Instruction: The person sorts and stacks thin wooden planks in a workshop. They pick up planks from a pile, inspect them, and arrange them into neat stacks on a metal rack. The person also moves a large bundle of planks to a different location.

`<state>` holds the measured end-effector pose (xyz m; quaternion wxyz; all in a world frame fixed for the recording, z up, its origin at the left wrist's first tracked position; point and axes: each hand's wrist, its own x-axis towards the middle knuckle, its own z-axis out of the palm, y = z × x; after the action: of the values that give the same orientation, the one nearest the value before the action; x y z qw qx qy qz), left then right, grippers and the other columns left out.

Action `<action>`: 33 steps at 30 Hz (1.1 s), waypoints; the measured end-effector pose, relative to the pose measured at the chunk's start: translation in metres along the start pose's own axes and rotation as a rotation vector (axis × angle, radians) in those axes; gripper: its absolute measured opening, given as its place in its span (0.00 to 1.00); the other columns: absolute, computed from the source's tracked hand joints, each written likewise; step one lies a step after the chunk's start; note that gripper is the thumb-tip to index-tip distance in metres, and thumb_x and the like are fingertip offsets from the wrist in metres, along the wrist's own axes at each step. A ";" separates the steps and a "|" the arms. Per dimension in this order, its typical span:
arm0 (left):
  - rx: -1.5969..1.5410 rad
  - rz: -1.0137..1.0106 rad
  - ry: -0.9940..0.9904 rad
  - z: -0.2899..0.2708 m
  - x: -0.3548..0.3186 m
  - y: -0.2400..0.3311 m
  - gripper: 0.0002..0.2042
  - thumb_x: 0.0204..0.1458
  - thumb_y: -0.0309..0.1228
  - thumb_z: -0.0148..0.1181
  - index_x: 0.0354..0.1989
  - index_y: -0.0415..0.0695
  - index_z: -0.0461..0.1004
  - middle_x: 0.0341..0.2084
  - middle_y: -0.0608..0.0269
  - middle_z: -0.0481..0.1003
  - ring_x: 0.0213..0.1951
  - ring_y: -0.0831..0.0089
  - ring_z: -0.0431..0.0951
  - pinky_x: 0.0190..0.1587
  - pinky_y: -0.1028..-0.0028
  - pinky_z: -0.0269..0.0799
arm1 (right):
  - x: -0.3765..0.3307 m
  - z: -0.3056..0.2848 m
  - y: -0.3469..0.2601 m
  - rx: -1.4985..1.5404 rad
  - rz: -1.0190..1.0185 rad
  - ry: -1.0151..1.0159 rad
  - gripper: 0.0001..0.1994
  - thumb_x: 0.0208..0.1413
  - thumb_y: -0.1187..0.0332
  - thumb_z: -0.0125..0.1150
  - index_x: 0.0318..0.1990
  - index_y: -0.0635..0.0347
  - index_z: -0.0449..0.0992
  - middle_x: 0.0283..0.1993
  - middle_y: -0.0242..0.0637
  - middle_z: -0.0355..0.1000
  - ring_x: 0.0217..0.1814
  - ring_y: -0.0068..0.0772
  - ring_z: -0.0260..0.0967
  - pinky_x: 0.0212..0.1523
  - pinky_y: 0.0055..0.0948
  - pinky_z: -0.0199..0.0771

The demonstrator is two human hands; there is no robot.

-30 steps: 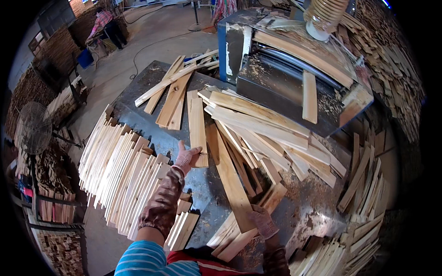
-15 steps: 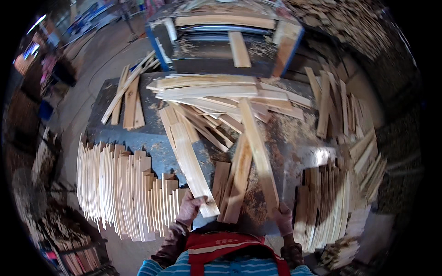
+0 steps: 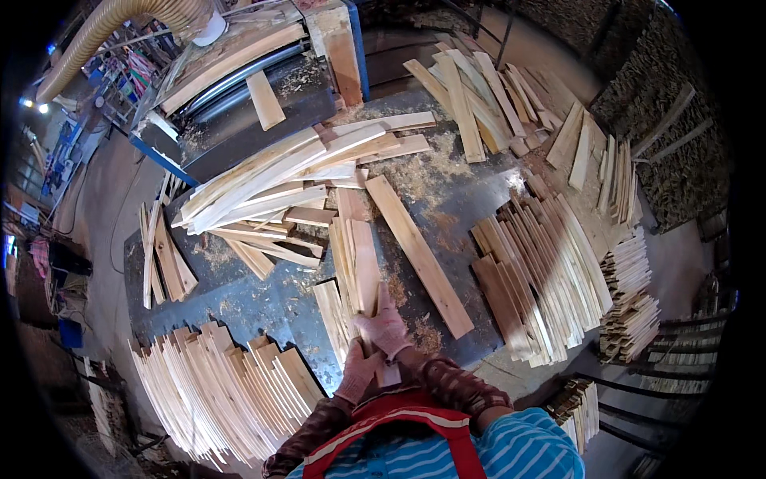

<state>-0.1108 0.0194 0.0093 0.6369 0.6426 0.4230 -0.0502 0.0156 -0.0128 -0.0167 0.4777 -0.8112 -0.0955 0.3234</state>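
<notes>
Two hands in pale pinkish knit gloves, set close together near the table's lower edge, serve as the clock's centre. The left hand (image 3: 359, 374) is closed around the near end of a narrow, pale, flat wooden board (image 3: 366, 263); the right hand (image 3: 386, 326) grips it just beyond, thumb laid along the wood. This board points toward 12 o'clock, and other pieces lie so close against it that I cannot tell whether more than one is held.

At 10 o'clock, just beside it, lie short light-brown wooden slats (image 3: 329, 307). At 1 o'clock a long, single tan plank (image 3: 419, 255) lies flat on the dark metal tabletop (image 3: 263, 303), apart from the hands. Toward 11 o'clock spreads a loose, crisscrossed heap of pale boards (image 3: 263, 191); beyond it stands a dark, blue-edged roller machine (image 3: 215, 140), with a short light wooden piece (image 3: 266, 102) on its bed and a ribbed beige hose (image 3: 96, 32) above.

A dense row of cream-coloured sticks (image 3: 215, 383) fills 8 to 9 o'clock, and a brownish row of stacked strips (image 3: 542, 275), partly shadowed, sits at 2 o'clock. Pale wood shavings (image 3: 419, 180) are scattered toward 12 and 1 o'clock.
</notes>
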 end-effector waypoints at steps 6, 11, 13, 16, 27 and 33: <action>-0.509 0.252 -0.088 -0.090 0.102 -0.054 0.26 0.60 0.32 0.60 0.66 0.46 0.62 0.56 0.61 0.71 0.52 0.69 0.75 0.51 0.69 0.74 | 0.020 -0.013 0.041 -0.524 -0.176 -0.112 0.53 0.47 0.42 0.66 0.74 0.58 0.46 0.68 0.60 0.58 0.67 0.59 0.63 0.63 0.44 0.68; -0.752 -0.111 0.252 -0.169 0.211 -0.004 0.24 0.62 0.41 0.56 0.64 0.47 0.63 0.55 0.56 0.72 0.56 0.59 0.73 0.56 0.58 0.70 | 0.041 -0.017 0.078 -0.569 -0.331 -0.085 0.41 0.54 0.35 0.57 0.69 0.48 0.58 0.56 0.54 0.72 0.53 0.55 0.74 0.50 0.49 0.74; -0.808 -0.147 0.286 -0.188 0.241 -0.003 0.23 0.62 0.42 0.55 0.62 0.46 0.65 0.55 0.54 0.73 0.55 0.58 0.74 0.55 0.56 0.72 | 0.052 -0.018 0.062 -0.773 -0.156 -0.022 0.33 0.57 0.43 0.60 0.65 0.50 0.65 0.54 0.55 0.73 0.53 0.56 0.74 0.51 0.47 0.75; -0.988 -0.090 0.201 -0.205 0.278 0.005 0.19 0.62 0.42 0.56 0.56 0.44 0.69 0.49 0.53 0.76 0.50 0.57 0.77 0.50 0.54 0.77 | 0.095 -0.028 0.039 -0.399 -0.303 -0.020 0.29 0.57 0.53 0.61 0.63 0.55 0.68 0.54 0.53 0.73 0.53 0.57 0.73 0.51 0.48 0.76; -0.895 -0.097 0.215 -0.195 0.141 0.007 0.15 0.56 0.35 0.63 0.48 0.40 0.76 0.34 0.60 0.80 0.32 0.69 0.81 0.37 0.65 0.81 | 0.096 0.043 -0.117 -0.481 -0.628 -0.429 0.41 0.48 0.48 0.65 0.68 0.58 0.59 0.62 0.50 0.67 0.65 0.52 0.64 0.59 0.47 0.69; -0.950 -0.065 0.154 -0.164 0.083 -0.005 0.19 0.60 0.41 0.61 0.53 0.41 0.74 0.43 0.59 0.79 0.43 0.65 0.80 0.47 0.64 0.78 | 0.035 0.055 -0.117 -0.647 -0.343 -0.767 0.45 0.46 0.49 0.68 0.69 0.60 0.56 0.63 0.55 0.64 0.63 0.53 0.67 0.59 0.42 0.71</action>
<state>-0.1386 0.2000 -0.0144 0.8249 0.2690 0.4649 0.1762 0.0267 0.1042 0.0475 0.1799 -0.7134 -0.4895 0.4680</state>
